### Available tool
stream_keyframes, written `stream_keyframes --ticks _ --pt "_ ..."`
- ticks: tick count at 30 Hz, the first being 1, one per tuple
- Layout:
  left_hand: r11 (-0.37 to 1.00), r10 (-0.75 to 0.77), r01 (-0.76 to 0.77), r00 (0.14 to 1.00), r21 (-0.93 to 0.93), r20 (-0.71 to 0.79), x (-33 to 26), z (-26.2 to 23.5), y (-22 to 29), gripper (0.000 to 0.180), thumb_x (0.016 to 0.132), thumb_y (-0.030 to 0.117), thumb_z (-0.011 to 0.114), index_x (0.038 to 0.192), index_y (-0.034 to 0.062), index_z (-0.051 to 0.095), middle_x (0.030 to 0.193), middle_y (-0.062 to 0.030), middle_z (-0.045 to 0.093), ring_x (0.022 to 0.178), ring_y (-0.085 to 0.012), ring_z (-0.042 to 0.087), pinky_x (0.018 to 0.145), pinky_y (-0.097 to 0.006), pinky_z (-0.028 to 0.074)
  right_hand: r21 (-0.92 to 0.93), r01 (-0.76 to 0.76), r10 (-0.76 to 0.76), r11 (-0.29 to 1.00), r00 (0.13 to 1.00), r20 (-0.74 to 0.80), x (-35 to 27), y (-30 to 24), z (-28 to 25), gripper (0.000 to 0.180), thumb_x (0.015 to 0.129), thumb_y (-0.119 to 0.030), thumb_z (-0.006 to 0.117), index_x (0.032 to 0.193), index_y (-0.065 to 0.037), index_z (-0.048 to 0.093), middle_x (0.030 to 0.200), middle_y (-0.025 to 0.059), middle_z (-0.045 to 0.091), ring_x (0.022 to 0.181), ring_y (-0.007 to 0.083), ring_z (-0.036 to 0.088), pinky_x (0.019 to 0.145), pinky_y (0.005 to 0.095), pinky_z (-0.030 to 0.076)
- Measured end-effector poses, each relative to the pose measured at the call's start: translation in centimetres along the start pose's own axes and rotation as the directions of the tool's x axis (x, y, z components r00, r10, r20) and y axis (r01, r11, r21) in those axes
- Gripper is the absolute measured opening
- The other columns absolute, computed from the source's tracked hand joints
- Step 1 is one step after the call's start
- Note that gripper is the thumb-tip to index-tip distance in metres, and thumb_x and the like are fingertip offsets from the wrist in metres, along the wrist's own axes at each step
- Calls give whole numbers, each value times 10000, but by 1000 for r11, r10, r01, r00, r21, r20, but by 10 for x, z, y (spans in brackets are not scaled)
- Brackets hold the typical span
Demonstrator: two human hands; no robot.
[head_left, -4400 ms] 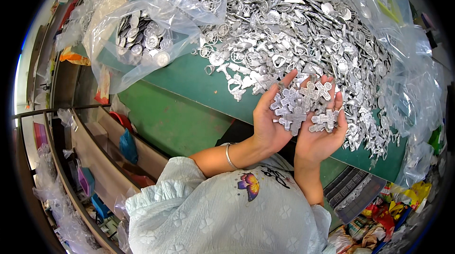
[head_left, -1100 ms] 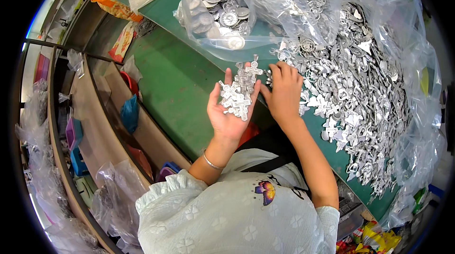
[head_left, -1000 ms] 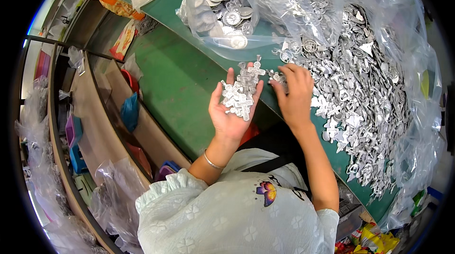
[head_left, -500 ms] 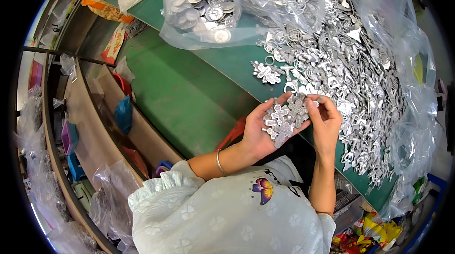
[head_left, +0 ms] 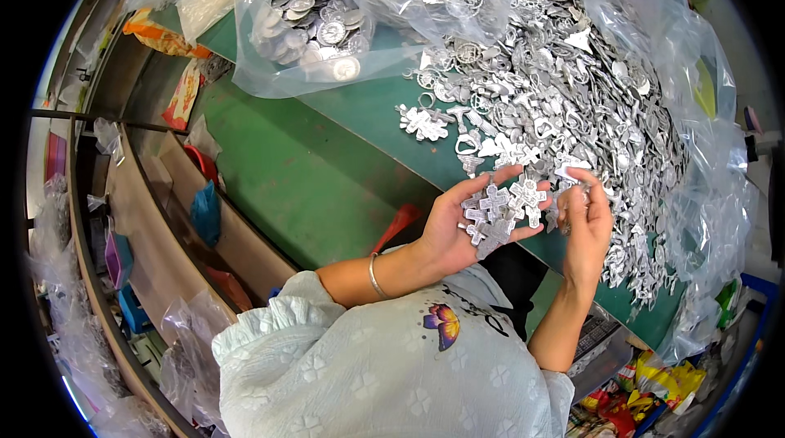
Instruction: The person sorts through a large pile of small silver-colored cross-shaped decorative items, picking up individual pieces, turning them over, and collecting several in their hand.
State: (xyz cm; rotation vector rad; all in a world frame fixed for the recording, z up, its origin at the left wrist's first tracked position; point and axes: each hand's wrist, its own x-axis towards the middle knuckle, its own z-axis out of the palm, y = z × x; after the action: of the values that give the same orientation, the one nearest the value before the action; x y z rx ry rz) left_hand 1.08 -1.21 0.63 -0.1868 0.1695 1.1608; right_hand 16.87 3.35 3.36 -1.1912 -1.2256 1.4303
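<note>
Silvery cross pendants [head_left: 495, 211] lie bunched on the left hand [head_left: 448, 233], palm up and fingers spread, at the near side of the metal heap [head_left: 597, 103]. Also before the heap, the right hand [head_left: 587, 229] is half curled, its grip on anything unclear; left of the heap, a clear bag [head_left: 270, 85] holds discs [head_left: 331, 31].

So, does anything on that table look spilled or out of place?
Mildly: a small metal clump lies at the left fringe of the metal heap, off its bulk, so it looks stray, though possibly placed deliberately. No damage stands out.
</note>
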Motion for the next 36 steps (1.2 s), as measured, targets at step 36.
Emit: stream_keyframes --ticks 36 --pt "974 -188 190 982 122 -28 20 3 -20 436 860 341 423 1233 117 451 1300 -243 360 1233 -372 327 1011 -570 219 336 -42 75 941 994 -85 -6 17 -50 55 808 -48 578 833 -2 559 872 82 595 519 67 488 378 161 319"
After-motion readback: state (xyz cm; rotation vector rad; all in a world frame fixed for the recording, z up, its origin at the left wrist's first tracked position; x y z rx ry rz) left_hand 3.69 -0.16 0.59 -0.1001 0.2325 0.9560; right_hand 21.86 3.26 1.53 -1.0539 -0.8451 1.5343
